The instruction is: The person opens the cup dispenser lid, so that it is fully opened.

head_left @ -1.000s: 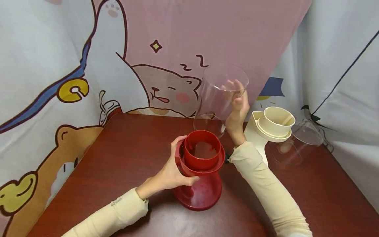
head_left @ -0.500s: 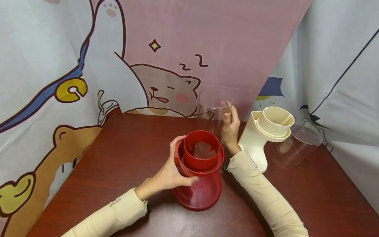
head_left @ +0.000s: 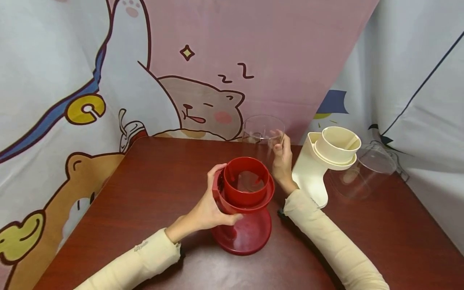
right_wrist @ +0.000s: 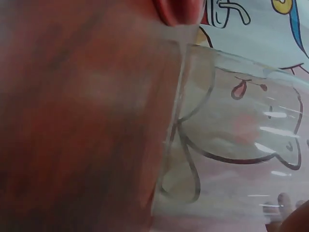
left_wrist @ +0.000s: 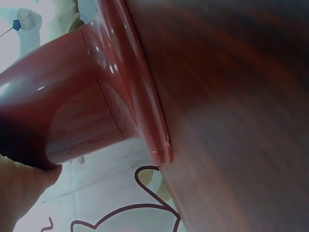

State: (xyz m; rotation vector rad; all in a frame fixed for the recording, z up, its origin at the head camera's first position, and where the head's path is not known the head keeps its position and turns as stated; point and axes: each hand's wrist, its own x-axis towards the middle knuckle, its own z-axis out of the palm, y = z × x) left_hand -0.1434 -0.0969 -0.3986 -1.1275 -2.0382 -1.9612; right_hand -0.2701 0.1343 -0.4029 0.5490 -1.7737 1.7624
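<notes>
A red plastic dispenser stand, with a round collar on top and a wide round foot, stands upright on the table. My left hand grips it just below the collar; in the left wrist view the thumb lies against the glossy red body. Behind it and a little right, my right hand holds a clear cylinder by its right side. The right wrist view has the cylinder's lower rim at the tabletop, with fingertips seen through the wall.
A cream dispenser stand of similar shape stands just right of my right hand. Beyond it, a second clear cylinder is near the table's right edge. Printed cloth hangs behind the brown table.
My right hand has come down with the clear cylinder from above the table to the tabletop behind the red stand. The left hand keeps its grip in the same place.
</notes>
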